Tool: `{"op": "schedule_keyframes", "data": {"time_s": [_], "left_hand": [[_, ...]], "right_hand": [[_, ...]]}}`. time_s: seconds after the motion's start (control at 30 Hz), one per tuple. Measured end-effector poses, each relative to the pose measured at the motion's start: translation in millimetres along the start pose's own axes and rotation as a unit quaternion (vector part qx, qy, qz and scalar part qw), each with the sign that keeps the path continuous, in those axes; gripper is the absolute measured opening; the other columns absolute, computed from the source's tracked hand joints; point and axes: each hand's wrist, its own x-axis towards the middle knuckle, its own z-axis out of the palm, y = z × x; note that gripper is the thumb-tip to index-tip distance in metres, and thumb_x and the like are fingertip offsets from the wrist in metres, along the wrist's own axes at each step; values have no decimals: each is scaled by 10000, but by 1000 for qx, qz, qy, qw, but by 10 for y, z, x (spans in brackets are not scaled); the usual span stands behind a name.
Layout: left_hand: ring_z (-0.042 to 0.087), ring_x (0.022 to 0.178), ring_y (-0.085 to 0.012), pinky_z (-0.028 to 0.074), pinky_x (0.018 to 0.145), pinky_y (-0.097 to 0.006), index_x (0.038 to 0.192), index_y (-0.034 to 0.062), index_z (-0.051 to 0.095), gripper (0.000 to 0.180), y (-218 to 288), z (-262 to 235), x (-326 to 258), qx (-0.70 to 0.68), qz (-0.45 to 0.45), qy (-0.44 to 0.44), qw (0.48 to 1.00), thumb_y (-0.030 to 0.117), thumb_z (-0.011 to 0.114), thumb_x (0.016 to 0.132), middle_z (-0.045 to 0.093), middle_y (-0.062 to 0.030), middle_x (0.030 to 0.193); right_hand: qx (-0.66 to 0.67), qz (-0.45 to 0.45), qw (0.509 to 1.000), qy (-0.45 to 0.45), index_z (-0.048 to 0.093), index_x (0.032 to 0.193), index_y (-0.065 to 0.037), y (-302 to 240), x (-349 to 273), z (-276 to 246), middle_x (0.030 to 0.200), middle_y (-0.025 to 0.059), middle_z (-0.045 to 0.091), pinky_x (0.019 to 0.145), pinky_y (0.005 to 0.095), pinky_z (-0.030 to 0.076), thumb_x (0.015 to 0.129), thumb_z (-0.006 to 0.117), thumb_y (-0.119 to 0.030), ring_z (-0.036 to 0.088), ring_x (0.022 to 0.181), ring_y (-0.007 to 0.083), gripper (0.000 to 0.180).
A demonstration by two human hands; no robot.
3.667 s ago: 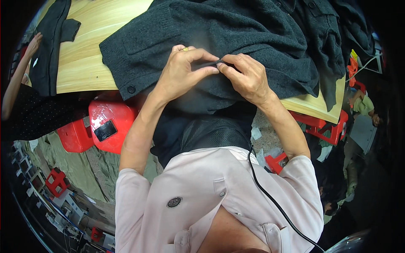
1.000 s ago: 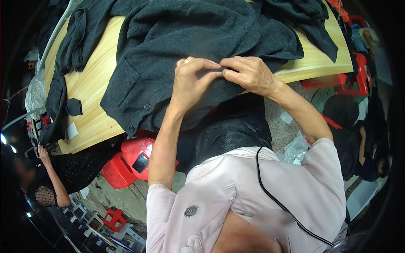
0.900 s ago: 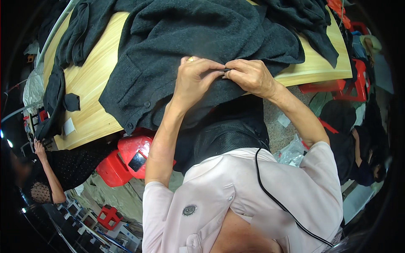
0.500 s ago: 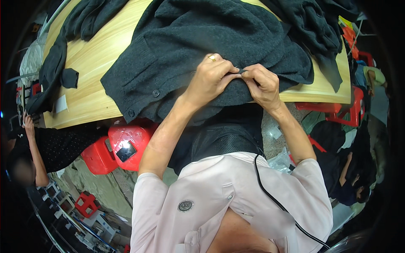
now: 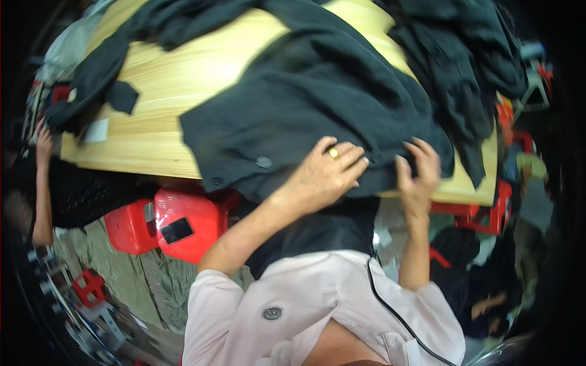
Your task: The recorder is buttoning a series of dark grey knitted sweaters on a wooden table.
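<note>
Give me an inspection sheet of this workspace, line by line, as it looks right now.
Surface: pale wooden table, mostly covered with cloth.
Job's things: dark buttoned garment spread over the near edge.
Clutter: more dark clothing heaped at the right; dark fabric strip and a small white tag at the left.
Hands: left hand, wearing a ring, flat on the garment; right hand gripping its edge.
Cables: black cord over the pink shirt.
Surroundings: red stools beneath; another person's arm at far left.
</note>
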Motion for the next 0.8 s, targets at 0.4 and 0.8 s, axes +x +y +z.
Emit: {"op": "schedule_keyframes", "data": {"time_s": [0.4, 0.8], "left_hand": [[647, 863, -195, 488, 753, -343, 1082, 141, 729, 177, -319, -94, -1126, 171, -151, 109, 967, 226, 705, 930, 607, -4, 904], [574, 810, -286, 461, 741, -467, 1186, 29, 844, 669, 349, -843, -2260, 144, -239, 356, 892, 340, 838, 594, 592, -65, 934]], "right_hand": [[14, -77, 994, -79, 737, 1366, -11, 203, 488, 707, 1251, 245, 774, 1133, 508, 521, 1007, 633, 51, 728, 1209, 455, 379], [234, -460, 830, 213, 689, 1352, 108, -2235, 2654, 305, 1273, 237, 788, 1070, 452, 610, 1093, 664, -187, 795, 1111, 327, 393]]}}
